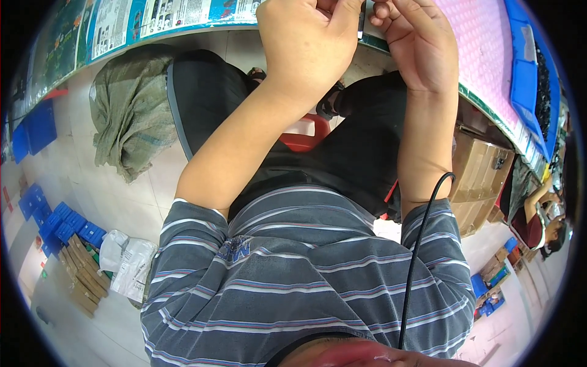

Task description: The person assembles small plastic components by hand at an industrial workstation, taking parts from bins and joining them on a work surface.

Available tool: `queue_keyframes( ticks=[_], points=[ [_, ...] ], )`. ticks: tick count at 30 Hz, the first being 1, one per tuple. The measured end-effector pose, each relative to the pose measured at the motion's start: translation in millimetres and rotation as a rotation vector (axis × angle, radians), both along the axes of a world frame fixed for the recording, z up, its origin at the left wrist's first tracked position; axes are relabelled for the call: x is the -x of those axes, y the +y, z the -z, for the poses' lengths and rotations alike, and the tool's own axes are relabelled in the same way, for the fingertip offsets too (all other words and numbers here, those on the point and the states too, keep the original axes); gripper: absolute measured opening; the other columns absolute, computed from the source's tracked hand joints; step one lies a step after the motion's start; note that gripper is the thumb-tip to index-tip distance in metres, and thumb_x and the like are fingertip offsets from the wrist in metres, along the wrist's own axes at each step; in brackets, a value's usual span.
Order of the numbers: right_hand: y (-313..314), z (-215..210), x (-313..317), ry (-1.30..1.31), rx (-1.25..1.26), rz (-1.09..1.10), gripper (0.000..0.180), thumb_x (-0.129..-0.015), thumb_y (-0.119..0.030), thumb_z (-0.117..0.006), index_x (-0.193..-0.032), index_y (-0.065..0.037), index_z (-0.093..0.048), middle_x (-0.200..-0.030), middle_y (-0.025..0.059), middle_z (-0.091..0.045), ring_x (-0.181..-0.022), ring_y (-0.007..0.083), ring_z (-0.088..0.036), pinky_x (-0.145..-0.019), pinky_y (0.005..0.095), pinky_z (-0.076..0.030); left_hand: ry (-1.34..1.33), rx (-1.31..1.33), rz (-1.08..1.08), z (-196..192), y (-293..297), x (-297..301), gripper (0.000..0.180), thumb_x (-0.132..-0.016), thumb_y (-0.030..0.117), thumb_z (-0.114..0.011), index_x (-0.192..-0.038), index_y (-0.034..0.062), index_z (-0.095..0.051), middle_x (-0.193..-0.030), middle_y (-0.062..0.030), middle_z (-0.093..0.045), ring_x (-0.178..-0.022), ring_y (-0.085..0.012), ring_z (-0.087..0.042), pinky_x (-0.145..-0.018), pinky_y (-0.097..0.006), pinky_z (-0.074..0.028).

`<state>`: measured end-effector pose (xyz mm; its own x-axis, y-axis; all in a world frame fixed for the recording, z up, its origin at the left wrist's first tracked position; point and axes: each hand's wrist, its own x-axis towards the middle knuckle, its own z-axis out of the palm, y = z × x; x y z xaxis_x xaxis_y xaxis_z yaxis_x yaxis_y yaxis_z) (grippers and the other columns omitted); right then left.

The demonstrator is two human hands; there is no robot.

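Note:
Both hands are raised at the table's near edge, partly cut off by the top of the head view. My left hand (309,46) is closed, its back toward me and its fingertips mostly out of sight. A thin, dark strip with a pale edge (361,24) shows beside its fingers; its kind cannot be made out. Close by on the right, my right hand (423,46) has its palm turned inward, with fingers curled and thumb pressed toward them. Whatever sits in that pinch is too small or hidden to name.
Printed sheets cover the table (177,15) at left; pink bubble sheeting (480,49) lies at right beside a blue tray (524,73) of dark pieces. A cardboard box (480,177) stands below. A green sack (131,110) and blue bins (67,223) are on the left. Another person (538,220) is far right.

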<state>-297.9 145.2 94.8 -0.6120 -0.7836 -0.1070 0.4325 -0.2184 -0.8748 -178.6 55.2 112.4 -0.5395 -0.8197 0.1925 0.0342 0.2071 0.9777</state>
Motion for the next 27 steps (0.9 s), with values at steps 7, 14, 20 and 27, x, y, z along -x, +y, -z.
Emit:
queue_keyframes(
  ticks=[7, 14, 20, 27],
  points=[
    [-21.5, 41.0, 12.8, -0.370, 0.777, -0.354, 0.014, -0.099, -0.017, -0.061, -0.099, -0.004, -0.064, -0.083, 0.0030, -0.066, -0.072, 0.0114, -0.063, -0.069, 0.0260, -0.054, -0.011, 0.014, 0.033, 0.7, 0.5, 0.7, 0.014, -0.091, 0.002, -0.069, -0.101, -0.0070, -0.069, -0.074, -0.0078, -0.069, -0.063, -0.0069, -0.061, -0.058, -0.022, -0.048],
    [2.8, -3.8, 0.1, 0.020, -0.001, 0.001, 0.013, -0.099, -0.016, -0.061, -0.099, -0.003, -0.063, -0.083, 0.0030, -0.066, -0.073, 0.0116, -0.063, -0.070, 0.0262, -0.054, 0.031, 0.012, 0.015, 3.7, 1.2, 1.4, 0.014, -0.091, 0.001, -0.069, -0.103, -0.0068, -0.069, -0.077, -0.0083, -0.070, -0.066, -0.0076, -0.063, -0.059, -0.022, -0.049],
    [9.5, -5.3, -19.4, -0.119, -0.139, 0.024, 0.012, -0.100, -0.014, -0.058, -0.099, -0.003, -0.062, -0.084, 0.0039, -0.065, -0.075, 0.0139, -0.064, -0.073, 0.0275, -0.054, -0.034, -0.082, 0.039, 3.5, 3.2, -12.0, 0.015, -0.090, 0.002, -0.070, -0.103, -0.0065, -0.070, -0.081, -0.0094, -0.072, -0.067, -0.0081, -0.064, -0.060, -0.023, -0.050],
    [33.7, 6.3, -49.9, 0.160, -0.083, 0.006, 0.022, -0.101, -0.015, -0.058, -0.112, 0.003, -0.062, -0.095, 0.0074, -0.066, -0.083, 0.0144, -0.063, -0.078, 0.0296, -0.052, 0.053, 0.085, 0.137, 31.5, 11.8, -53.0, 0.022, -0.090, 0.006, -0.074, -0.110, -0.0029, -0.071, -0.087, -0.0058, -0.072, -0.075, -0.0073, -0.066, -0.068, -0.020, -0.054]
  ],
)
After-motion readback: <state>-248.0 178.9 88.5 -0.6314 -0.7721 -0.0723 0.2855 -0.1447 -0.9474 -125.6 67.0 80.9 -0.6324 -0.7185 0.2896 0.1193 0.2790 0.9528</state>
